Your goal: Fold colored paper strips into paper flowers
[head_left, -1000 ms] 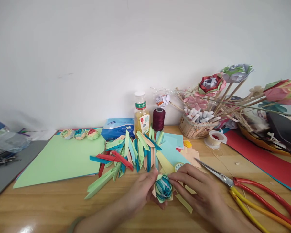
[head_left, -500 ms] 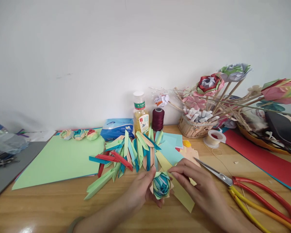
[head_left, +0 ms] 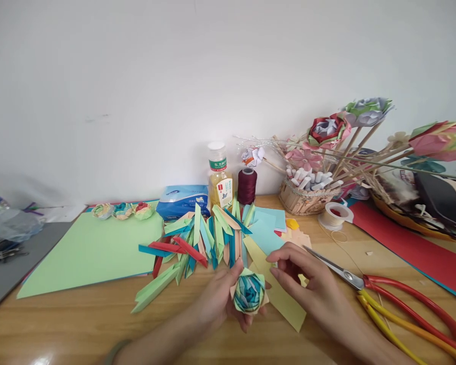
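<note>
Folded strips (head_left: 197, 241) lie beyond the paper flower (head_left: 250, 292), scissors (head_left: 351, 277) to its right.

Left hand (head_left: 224, 290) — partly behind paper flower (head_left: 249, 293)

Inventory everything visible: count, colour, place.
Rosette: 1, multicoloured, centre
Small rosettes: 3, mixed, left
Folded strips: many, mixed, centre
Papers: several, mixed, centre
Large sheet: 1, green, left
Long sheet: 1, red, right
Tissue pack: 1, blue, rear
Bottle: 1, yellow, rear
Thread cone: 1, maroon, rear
Basket: 1, tan, right
Stemmed flowers: several, mixed, right
Spool: 1, white, right
Scissors: 1, red-yellow, right
Bag: 1, clear, left
Left hand: 1, bare, holding rosette
Right hand: 1, bare, centre
</note>
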Demonstrator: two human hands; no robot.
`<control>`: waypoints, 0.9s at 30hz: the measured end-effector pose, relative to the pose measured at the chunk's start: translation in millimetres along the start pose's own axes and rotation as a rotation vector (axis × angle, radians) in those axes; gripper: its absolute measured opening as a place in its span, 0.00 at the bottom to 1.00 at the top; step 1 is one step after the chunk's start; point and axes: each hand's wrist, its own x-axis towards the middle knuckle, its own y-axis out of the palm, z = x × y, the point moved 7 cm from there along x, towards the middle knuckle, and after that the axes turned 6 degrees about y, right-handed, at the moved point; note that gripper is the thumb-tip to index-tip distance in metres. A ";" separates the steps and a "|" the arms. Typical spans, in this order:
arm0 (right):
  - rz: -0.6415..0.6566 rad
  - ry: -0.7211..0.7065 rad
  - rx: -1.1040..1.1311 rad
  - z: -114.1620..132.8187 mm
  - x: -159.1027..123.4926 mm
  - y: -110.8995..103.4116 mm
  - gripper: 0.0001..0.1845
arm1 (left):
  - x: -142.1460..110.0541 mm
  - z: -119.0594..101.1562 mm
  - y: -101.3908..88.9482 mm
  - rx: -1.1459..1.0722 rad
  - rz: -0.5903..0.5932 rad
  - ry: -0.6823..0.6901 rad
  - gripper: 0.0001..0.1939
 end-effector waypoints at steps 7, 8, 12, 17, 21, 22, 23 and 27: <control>0.187 0.094 0.063 -6.4 -0.1 15.0 0.04 | 2.7 4.0 -0.7 0.014 0.016 -0.002 0.30; 0.192 0.112 0.073 -8.0 0.3 15.6 0.04 | 2.7 4.6 -0.8 0.014 0.011 -0.009 0.30; 0.133 0.020 0.116 2.1 -0.1 8.2 0.06 | -0.1 3.5 -0.2 0.035 -0.011 -0.024 0.35; 0.320 -0.145 0.141 27.4 -9.7 17.1 0.14 | -5.6 1.7 2.1 0.135 0.010 -0.013 0.41; 0.316 -0.091 0.193 24.7 -8.8 21.1 0.05 | -2.7 4.7 1.4 0.093 0.035 -0.003 0.43; 0.282 -0.075 0.194 21.6 -7.2 19.9 0.03 | -0.9 4.7 1.2 0.057 0.044 0.013 0.43; 0.246 -0.065 0.188 18.6 -5.6 18.3 0.02 | 0.9 4.3 1.1 0.018 0.056 0.033 0.42; 0.102 -0.078 0.117 12.5 -1.3 7.4 0.02 | 4.1 -0.6 2.1 -0.022 0.125 0.124 0.38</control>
